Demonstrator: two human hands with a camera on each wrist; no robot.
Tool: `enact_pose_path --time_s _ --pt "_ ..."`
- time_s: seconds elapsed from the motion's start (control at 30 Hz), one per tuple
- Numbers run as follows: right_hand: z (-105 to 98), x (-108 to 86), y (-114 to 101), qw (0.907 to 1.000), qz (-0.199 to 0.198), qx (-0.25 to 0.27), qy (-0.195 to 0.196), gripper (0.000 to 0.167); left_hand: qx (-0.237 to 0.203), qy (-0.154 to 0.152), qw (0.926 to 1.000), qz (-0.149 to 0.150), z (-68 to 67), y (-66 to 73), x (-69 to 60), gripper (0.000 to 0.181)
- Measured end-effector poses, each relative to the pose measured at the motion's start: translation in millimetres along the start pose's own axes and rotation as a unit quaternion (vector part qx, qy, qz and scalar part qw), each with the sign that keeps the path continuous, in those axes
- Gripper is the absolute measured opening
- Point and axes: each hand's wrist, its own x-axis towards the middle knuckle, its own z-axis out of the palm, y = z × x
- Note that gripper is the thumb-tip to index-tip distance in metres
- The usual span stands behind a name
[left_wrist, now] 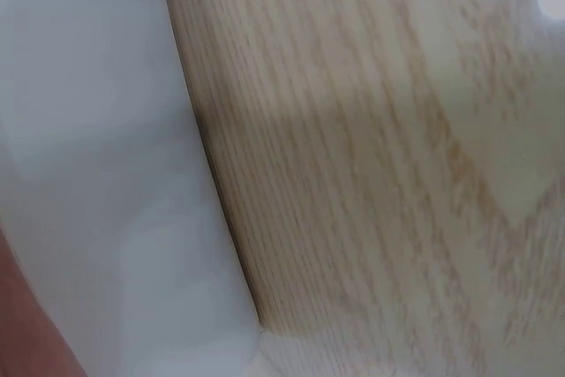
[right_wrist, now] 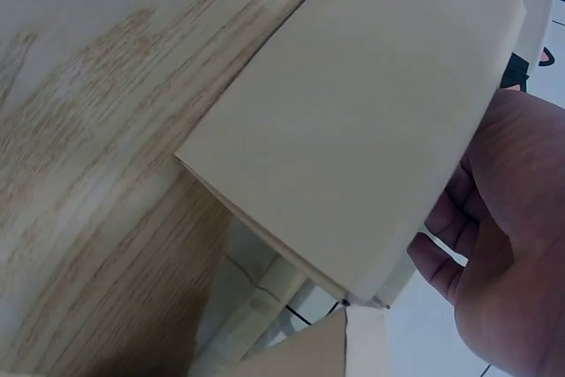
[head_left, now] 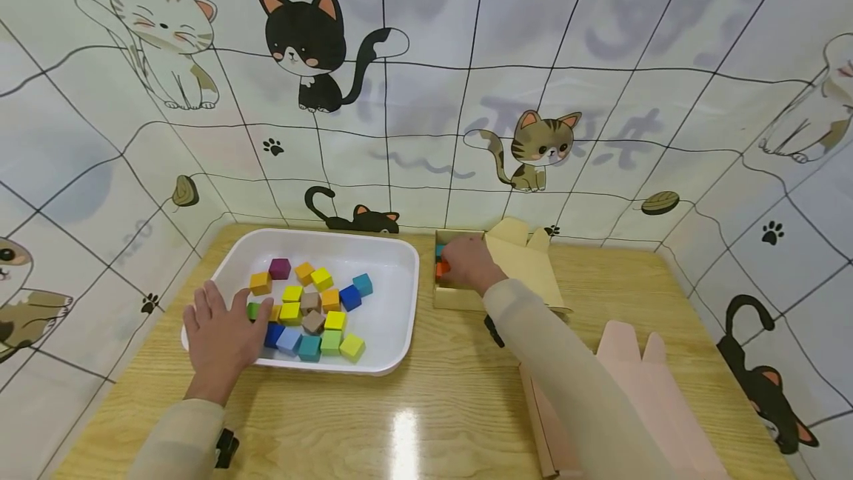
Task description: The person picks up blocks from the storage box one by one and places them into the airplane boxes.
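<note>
My left hand (head_left: pixel 223 335) lies over the left rim of the white tray (head_left: pixel 393 347), fingers spread, its thumb beside a green block (head_left: pixel 253 310). Several colored wooden cubes, such as a purple block (head_left: pixel 280 268) and a dark blue block (head_left: pixel 350 297), lie loose in the tray. My right hand (head_left: pixel 469 261) reaches into a small pale yellow cardboard box (head_left: pixel 460 298). Its curled fingers pinch an orange-red block (head_left: pixel 440 270), partly covered by the hand. A teal block (head_left: pixel 438 250) shows behind it. In the right wrist view the box wall (right_wrist: pixel 353 121) hides the fingertips.
The yellow box's lid (head_left: pixel 526 265) lies folded open to the right. A pink cardboard box (head_left: pixel 640 384) stands open at the front right, partly under my right forearm. Cat-patterned sheeting (head_left: pixel 426 95) walls the wooden table (head_left: pixel 440 391) at the back and sides.
</note>
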Motion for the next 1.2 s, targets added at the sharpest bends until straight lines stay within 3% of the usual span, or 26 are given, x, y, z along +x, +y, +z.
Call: enact_pose_path --time_s 0.5,0.73,1.03,1.2 --pt "2.5 2.3 -0.7 0.9998 0.012 0.001 0.016 0.022 0.001 -0.001 1.0 -0.003 -0.7 -0.5 -1.0 0.077" --pt "3.3 1.7 1.4 0.9994 0.016 0.024 0.017 0.027 0.003 -0.002 1.0 -0.004 0.4 -0.7 -0.7 0.077" --pt "3.9 1.7 1.5 0.9983 0.013 0.022 0.053 0.028 0.007 0.004 1.0 -0.001 1.4 0.5 -0.2 0.075" --pt "-3.8 2.3 1.8 0.9971 0.007 0.005 0.076 0.013 0.009 0.002 1.0 -0.004 0.2 0.4 0.4 0.076"
